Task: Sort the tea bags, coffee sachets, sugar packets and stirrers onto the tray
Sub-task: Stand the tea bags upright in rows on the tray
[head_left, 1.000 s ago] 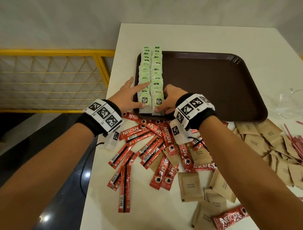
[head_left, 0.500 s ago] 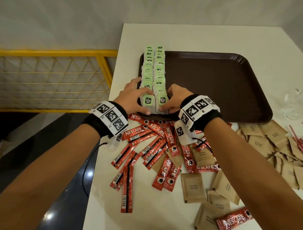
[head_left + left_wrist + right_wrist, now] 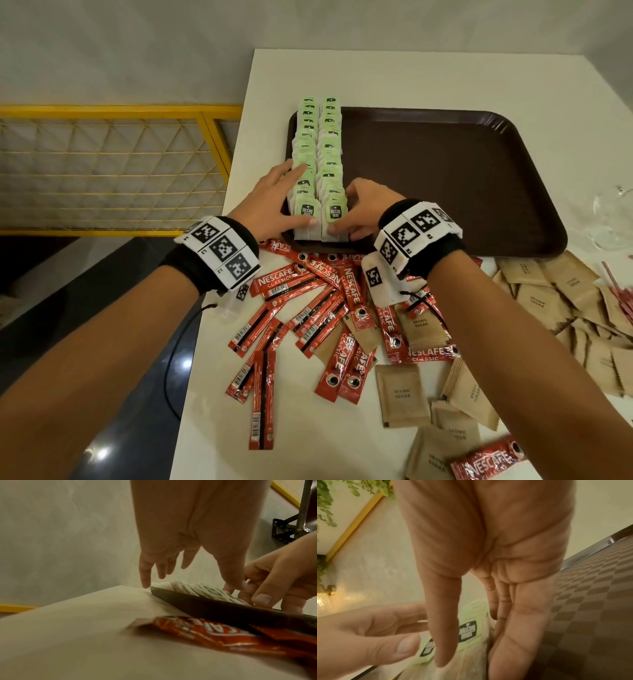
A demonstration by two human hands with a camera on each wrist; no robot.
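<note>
Two rows of green-labelled tea bags (image 3: 318,154) stand along the left side of the brown tray (image 3: 445,178). My left hand (image 3: 287,198) lies with straight fingers against the left row, its thumb on the nearest bag. My right hand (image 3: 352,210) presses the near end of the right row from the right, with its thumb (image 3: 443,628) on the front bag (image 3: 468,630). The left wrist view shows straight left fingers (image 3: 145,574) at the tray rim (image 3: 205,604) and the right hand (image 3: 274,588) beside the bags (image 3: 188,586).
Red coffee sachets (image 3: 325,298) lie scattered on the white table just in front of the tray. Brown sugar packets (image 3: 404,394) spread to the right, with red stirrers (image 3: 620,301) and a glass (image 3: 613,219) at the right edge. A yellow railing (image 3: 113,171) stands beyond the table's left edge.
Both hands stayed at the near end of the tea bag rows. The left fingers curled in against the row, then stretched forward along it. The right hand hardly moved.
</note>
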